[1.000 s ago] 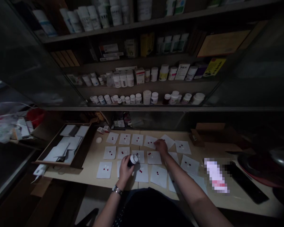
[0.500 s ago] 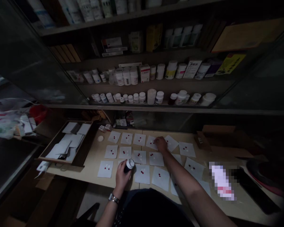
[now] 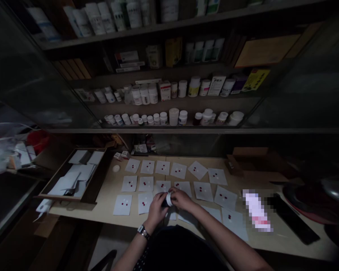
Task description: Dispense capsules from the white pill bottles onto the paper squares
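Note:
My left hand [image 3: 156, 209] is wrapped around a small dark pill bottle [image 3: 168, 200] with a white top, tilted toward the right. The fingers of my right hand [image 3: 181, 198] are bunched at the bottle's white mouth; anything pinched in them is hidden. Under and around both hands lie square white papers [image 3: 145, 184] in rows, most bearing a few dark red and white pills [image 3: 178, 171]. My forearms and hands cover parts of the nearer papers. A round white lid [image 3: 116, 168] rests on the table at the far left of the rows.
An open drawer [image 3: 86, 197] with stacked white papers juts out at left. Shelves [image 3: 147, 131] of medicine bottles and boxes rise behind the table. To the right are an open cardboard box [image 3: 237, 177], a blurred-out item [image 3: 255, 210] and a black phone-like slab [image 3: 295, 222].
My right hand has come back from a paper in the far row to the bottle's mouth. My left hand has moved slightly right with the bottle, now tilted. The view has shifted a little.

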`<state>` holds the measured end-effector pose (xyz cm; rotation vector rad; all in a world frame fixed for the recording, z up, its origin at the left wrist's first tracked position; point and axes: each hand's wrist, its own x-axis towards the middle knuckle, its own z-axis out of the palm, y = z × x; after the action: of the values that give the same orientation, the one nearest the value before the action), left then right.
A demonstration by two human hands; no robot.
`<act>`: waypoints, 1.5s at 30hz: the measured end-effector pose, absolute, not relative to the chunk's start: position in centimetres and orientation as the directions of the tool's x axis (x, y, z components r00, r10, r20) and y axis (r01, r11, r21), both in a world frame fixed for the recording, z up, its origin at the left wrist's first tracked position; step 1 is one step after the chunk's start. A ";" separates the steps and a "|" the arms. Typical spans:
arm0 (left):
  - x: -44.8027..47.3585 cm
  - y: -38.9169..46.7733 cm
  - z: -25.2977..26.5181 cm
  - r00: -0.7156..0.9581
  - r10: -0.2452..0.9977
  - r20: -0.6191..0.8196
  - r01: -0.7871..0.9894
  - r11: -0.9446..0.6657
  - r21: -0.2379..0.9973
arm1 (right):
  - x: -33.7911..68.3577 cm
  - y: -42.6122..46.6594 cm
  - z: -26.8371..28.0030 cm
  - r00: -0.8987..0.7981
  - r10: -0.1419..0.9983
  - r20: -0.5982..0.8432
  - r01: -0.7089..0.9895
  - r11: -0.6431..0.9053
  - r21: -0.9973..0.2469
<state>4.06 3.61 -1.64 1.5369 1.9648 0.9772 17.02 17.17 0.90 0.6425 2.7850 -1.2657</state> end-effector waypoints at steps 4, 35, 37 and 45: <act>4.4 2.7 -0.9 -0.230 0.972 0.050 0.640 0.112 0.760 | 16.6 16.9 1.8 -0.883 0.303 -0.359 0.461 0.707 -0.536; 6.1 1.9 -1.6 -0.213 0.977 0.026 0.579 0.105 0.808 | 19.2 14.1 -0.2 -0.773 0.593 -0.226 0.560 0.471 -0.682; 6.2 1.8 -1.6 -0.201 0.979 0.019 0.574 0.102 0.813 | 19.2 14.4 0.8 -0.768 0.564 -0.303 0.614 0.513 -0.600; 6.5 2.1 -1.9 -0.220 0.975 -0.004 0.546 0.127 0.828 | 18.4 14.7 2.5 -0.696 0.586 -0.415 0.718 0.545 -0.433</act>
<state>6.45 2.13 -1.87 1.4667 1.8384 0.9718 18.43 14.73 2.50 1.0976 2.5610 -0.8695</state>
